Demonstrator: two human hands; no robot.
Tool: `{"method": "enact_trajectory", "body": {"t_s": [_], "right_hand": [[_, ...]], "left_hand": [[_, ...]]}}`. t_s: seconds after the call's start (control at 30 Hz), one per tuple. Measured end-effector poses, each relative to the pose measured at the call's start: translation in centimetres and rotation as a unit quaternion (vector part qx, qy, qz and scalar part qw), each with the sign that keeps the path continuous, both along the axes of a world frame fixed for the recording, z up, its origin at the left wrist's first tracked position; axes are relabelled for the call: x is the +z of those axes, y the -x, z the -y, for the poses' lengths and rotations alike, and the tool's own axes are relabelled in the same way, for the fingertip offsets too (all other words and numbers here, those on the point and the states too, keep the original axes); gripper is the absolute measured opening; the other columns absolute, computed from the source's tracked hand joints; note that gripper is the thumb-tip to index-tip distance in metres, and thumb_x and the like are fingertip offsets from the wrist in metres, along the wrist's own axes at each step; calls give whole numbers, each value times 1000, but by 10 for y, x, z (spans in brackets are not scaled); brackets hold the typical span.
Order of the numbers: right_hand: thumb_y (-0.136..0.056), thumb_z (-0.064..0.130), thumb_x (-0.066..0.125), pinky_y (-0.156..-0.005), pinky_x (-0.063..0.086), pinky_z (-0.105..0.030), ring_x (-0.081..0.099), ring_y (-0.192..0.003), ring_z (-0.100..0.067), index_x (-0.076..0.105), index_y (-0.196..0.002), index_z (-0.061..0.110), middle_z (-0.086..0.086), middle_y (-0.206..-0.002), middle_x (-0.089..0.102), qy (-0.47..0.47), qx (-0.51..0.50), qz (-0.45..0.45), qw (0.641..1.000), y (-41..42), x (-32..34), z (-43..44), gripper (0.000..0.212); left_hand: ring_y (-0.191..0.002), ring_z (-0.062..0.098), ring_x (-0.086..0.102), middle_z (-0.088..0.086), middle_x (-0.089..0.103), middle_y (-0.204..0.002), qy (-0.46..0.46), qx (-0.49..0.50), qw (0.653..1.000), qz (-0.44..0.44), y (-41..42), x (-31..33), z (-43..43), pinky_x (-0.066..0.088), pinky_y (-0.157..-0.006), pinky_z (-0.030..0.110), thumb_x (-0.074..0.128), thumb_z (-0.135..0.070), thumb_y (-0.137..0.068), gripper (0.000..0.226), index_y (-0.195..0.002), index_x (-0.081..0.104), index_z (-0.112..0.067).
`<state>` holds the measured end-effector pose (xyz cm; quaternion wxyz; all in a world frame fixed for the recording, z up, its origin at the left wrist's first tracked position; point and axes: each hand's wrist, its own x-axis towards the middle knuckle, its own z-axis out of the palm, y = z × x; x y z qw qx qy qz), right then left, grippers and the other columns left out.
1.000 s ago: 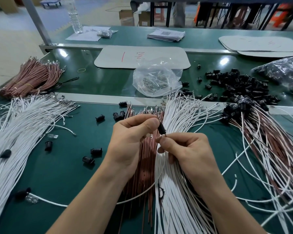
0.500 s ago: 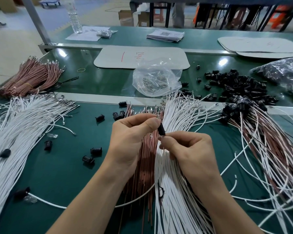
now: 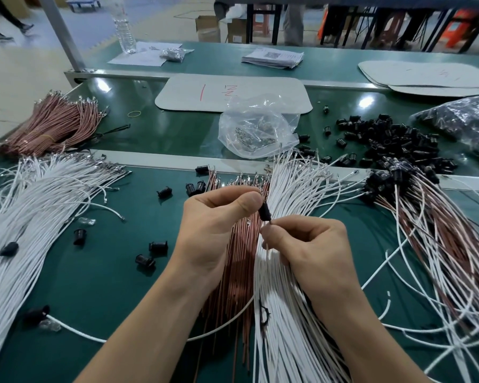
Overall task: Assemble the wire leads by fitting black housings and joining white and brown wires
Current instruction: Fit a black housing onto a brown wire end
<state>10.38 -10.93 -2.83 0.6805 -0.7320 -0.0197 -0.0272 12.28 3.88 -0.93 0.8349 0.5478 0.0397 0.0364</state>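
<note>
The left hand pinches a small black housing between thumb and forefinger, just above the brown wire fan. The right hand, just right of the housing, is closed on a thin lead end touching the housing's lower mouth — its colour is hidden by the fingers. The housing looks light, rigid and smooth, so it probably wants a firm sideways pinch on its barrel; the lead is limp and is best held close to its tip. One housing is in hand. Left of it, about eight loose housings dot the green bench — the far-right heap is past counting, as are the wires.
</note>
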Motion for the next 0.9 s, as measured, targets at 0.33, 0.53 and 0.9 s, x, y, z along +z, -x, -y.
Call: {"method": "enact_trajectory", "body": {"t_s": [0.33,0.53,0.9], "right_hand": [[-86,12,81,-46,41,-20,49,-46,-6,82,-71,13,-3,-57,68,-52,-6,-15,999,-1,1,0,15],[-85,4,79,-43,37,-18,46,-43,-7,80,-67,14,-5,-55,67,-46,-4,-32,998,-2,3,2,20],[-84,10,83,-50,44,-18,58,-50,-3,82,-71,18,-4,-61,73,-4,8,-2,1000,-1,-1,1,15]], "left_hand": [[-72,15,75,11,79,-81,-72,-40,996,-23,4,-1,5,56,-69,18,88,-14,-56,27,-81,82,-9],[-73,7,70,6,79,-83,-39,-24,999,-11,4,2,6,53,-70,15,88,-23,-61,23,-82,85,-16],[-71,15,69,11,77,-80,-14,2,999,-40,3,1,7,57,-69,25,86,-31,-48,32,-76,84,-15]]}}
